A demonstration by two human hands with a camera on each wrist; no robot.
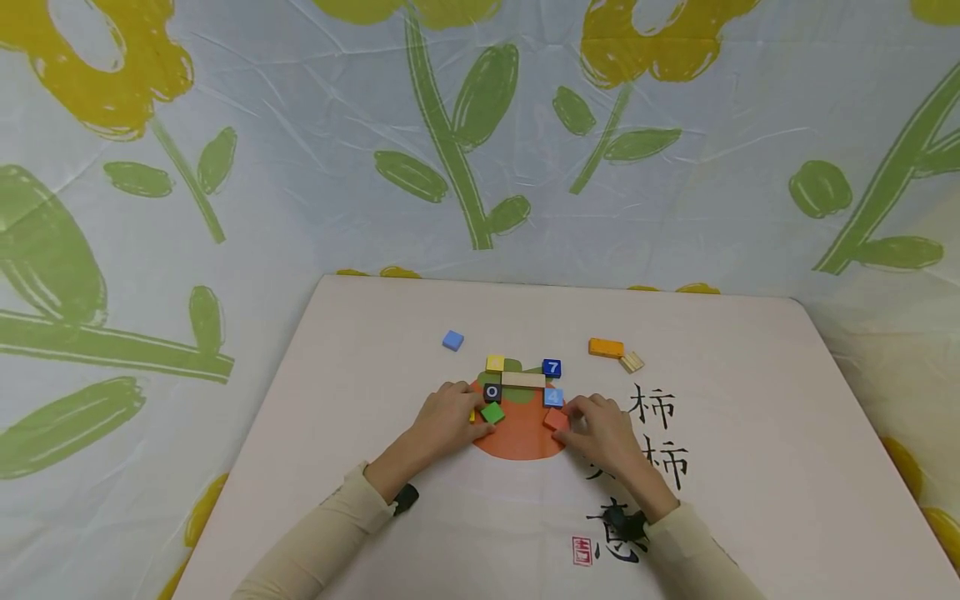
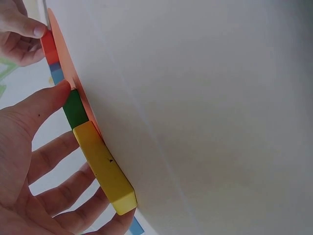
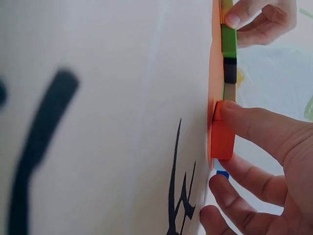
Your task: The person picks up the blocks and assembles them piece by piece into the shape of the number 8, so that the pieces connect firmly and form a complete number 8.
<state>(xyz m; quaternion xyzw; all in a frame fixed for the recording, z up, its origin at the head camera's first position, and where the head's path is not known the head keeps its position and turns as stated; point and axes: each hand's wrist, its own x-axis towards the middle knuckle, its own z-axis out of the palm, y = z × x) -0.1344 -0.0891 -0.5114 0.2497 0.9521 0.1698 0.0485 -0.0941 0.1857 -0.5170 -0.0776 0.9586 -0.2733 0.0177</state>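
Observation:
My left hand [image 1: 447, 421] lies at the left of an orange persimmon picture [image 1: 517, 437]. Its thumb tip presses the near side of a green block [image 2: 76, 108], with the fingers curled behind a long yellow block [image 2: 105, 166] beside it. At the picture's right side, my right hand [image 1: 606, 433] pinches a red block [image 3: 223, 139] between thumb and index finger. Beyond these are a black block marked 0 [image 1: 492, 392], a light blue block marked 4 [image 1: 553, 397], a plain wooden strip [image 1: 523, 380], a yellow block [image 1: 495, 363] and a dark blue block marked 7 [image 1: 552, 367].
A blue block [image 1: 453, 340] lies at the back left of the pale table [image 1: 360, 333]. An orange block [image 1: 606, 347] and a small wooden piece [image 1: 632, 362] lie at the back right. Black brush characters [image 1: 660, 408] are printed beside the right hand. Flowered cloth [image 1: 300, 167] hangs behind.

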